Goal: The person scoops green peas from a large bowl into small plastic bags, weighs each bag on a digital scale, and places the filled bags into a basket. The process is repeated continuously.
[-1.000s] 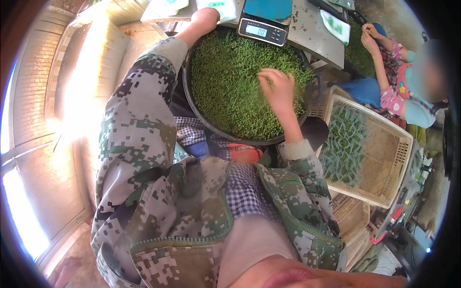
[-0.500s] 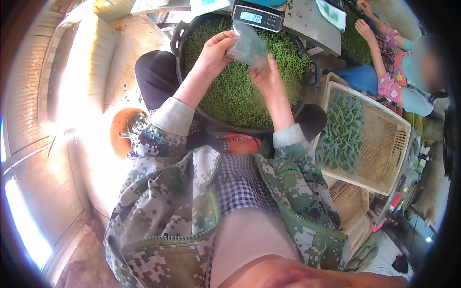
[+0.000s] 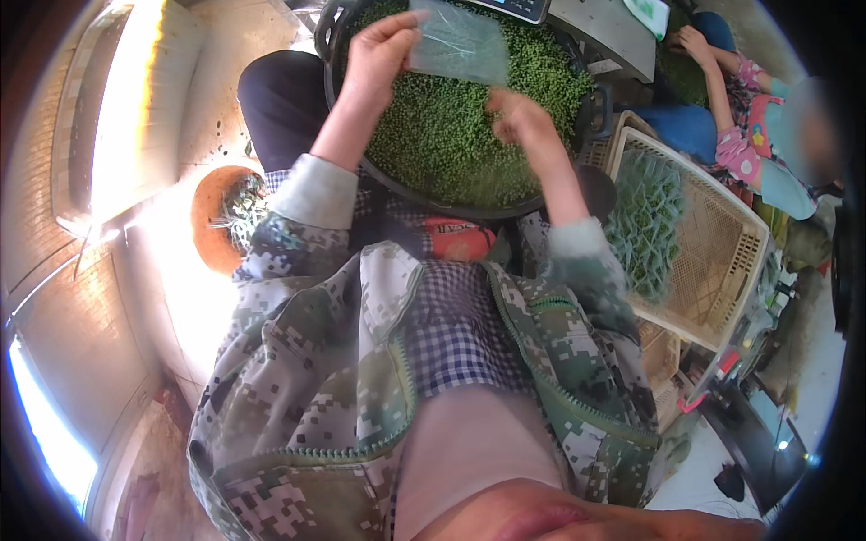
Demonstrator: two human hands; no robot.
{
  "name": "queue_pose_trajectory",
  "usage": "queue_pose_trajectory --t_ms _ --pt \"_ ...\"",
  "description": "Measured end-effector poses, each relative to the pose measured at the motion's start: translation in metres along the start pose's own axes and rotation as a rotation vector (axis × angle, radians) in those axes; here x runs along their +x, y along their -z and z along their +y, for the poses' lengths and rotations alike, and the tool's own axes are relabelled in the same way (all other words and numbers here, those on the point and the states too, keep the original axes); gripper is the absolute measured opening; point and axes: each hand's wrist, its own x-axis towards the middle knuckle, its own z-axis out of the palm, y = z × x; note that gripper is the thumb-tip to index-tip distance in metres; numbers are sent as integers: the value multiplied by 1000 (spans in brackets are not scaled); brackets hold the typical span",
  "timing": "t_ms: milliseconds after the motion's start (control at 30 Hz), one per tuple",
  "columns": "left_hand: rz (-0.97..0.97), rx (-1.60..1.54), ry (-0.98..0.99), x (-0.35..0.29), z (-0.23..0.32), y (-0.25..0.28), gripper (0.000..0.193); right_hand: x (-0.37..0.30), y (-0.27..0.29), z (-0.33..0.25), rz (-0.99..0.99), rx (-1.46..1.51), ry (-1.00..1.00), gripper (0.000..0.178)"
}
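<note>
Pinched at its upper left edge, a clear plastic bag [image 3: 460, 43] hangs from my left hand [image 3: 386, 50], whose fingers are closed on it. The bag looks flat. Just below its lower right corner is my right hand [image 3: 523, 122], smeared by motion, so whether its fingers grip anything cannot be made out. Both hands are over a big black tub [image 3: 388, 180] full of small round green bits [image 3: 451, 149], like berries or sprout heads. A digital scale [image 3: 519, 7] shows partly at the top edge, beyond the bag.
On the right, a beige plastic crate [image 3: 753, 248] holds rows of filled clear bags [image 3: 642, 230]. An orange bowl [image 3: 209, 221] with plant stems stands on my left. A grey table [image 3: 609, 36] lies beyond the tub. Another person [image 3: 749, 126] works at the upper right.
The bag has gone from bunched between both hands to spread flat in my left hand. My right hand has moved right and away from it. The view has shifted, cutting off most of the scale.
</note>
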Motion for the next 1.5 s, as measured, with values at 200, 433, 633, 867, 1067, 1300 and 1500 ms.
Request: queue_pose_trajectory --t_ms 200,433,633,867,1067,1300,1500 --pt "119 1078 -520 13 58 22 18 -21 -54 4 -303 -1264 135 73" --pt "146 1083 -463 41 28 61 11 62 -95 14 -225 -898 316 65" --pt "179 1043 -262 60 7 83 16 49 -89 36 -117 -599 356 77" --pt "65 804 -538 59 6 69 10 42 -112 29 -283 -725 496 48" --pt "41 889 -455 66 -2 72 10 43 -102 45 -93 -542 307 34" --pt "61 956 -168 56 25 61 14 93 -89 53 265 -7 264 22" --pt "8 829 -145 -4 12 -16 25 50 -43 -20 16 1249 138 30"
